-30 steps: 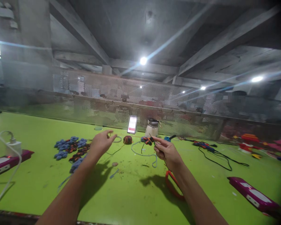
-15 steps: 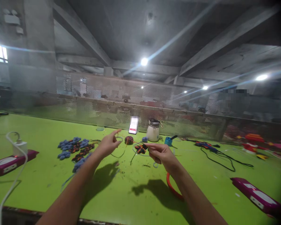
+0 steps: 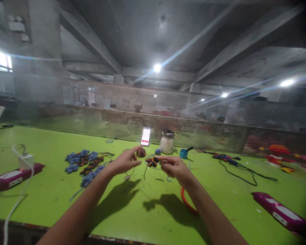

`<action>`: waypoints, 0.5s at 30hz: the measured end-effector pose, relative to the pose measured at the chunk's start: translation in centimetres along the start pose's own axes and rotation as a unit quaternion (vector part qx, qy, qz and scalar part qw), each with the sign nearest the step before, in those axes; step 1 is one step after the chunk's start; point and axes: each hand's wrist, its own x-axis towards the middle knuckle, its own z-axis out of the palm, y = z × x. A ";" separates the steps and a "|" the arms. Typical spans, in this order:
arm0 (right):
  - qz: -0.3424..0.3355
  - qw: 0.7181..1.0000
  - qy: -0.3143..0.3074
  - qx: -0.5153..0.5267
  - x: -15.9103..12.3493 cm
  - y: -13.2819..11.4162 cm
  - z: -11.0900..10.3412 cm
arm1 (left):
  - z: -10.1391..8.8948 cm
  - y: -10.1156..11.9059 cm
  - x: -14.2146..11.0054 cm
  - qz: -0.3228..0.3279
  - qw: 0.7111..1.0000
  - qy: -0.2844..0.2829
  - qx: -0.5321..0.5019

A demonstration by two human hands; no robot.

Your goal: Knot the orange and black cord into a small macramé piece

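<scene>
My right hand (image 3: pixel 173 166) is closed, pinching a small black-and-orange crocheted flower (image 3: pixel 152 162) by its right side, above the table. Dark yarn hangs from the flower. To its left, my left hand (image 3: pixel 124 160) has thumb and forefinger apart, the fingertips close to a dark multicoloured yarn ball (image 3: pixel 142 152). An orange strand runs between the ball and the flower; whether the left fingers touch it I cannot tell. Left of that hand lie several blue crocheted flowers (image 3: pixel 78 158) and black-and-orange ones (image 3: pixel 88 166).
A phone (image 3: pixel 145 136) stands upright at the back, beside a white jar (image 3: pixel 166 143) and a small blue pot (image 3: pixel 183 153). Purple power strips (image 3: pixel 280 211) lie on both sides. A red ring (image 3: pixel 187 201) rests under my right forearm. Dark cords (image 3: pixel 234 164) lie to the right.
My left hand has moved right, towards the yarn ball and the flower, and its raised forefinger has come down. My right hand keeps hold of the flower in nearly the same place.
</scene>
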 end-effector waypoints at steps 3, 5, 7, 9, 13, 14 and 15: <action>0.007 1.000 0.007 -0.003 0.1 0.0 0.0 | 0.1 -0.7 0.1 -0.019 1.000 -0.004 -0.004; 0.014 1.000 0.011 -0.009 0.0 0.0 0.1 | 0.3 -0.3 -0.1 -0.020 0.999 -0.011 -0.039; 0.018 1.000 0.012 -0.015 -0.2 0.0 0.4 | 0.7 0.2 -0.3 -0.011 0.995 -0.011 -0.096; 0.016 1.000 0.011 -0.018 -0.3 -0.1 0.8 | 1.3 0.6 -0.3 0.006 0.988 0.009 -0.151; 0.007 1.000 0.009 -0.018 -0.5 -0.1 1.6 | 2.5 0.4 -0.5 0.020 0.969 0.013 -0.245; 0.008 1.000 0.010 -0.019 -0.5 -0.1 1.8 | 2.8 0.3 -0.6 0.016 0.965 0.000 -0.260; 0.008 1.000 0.009 -0.022 -0.4 0.0 1.9 | 3.0 0.1 -0.7 0.011 0.965 -0.010 -0.261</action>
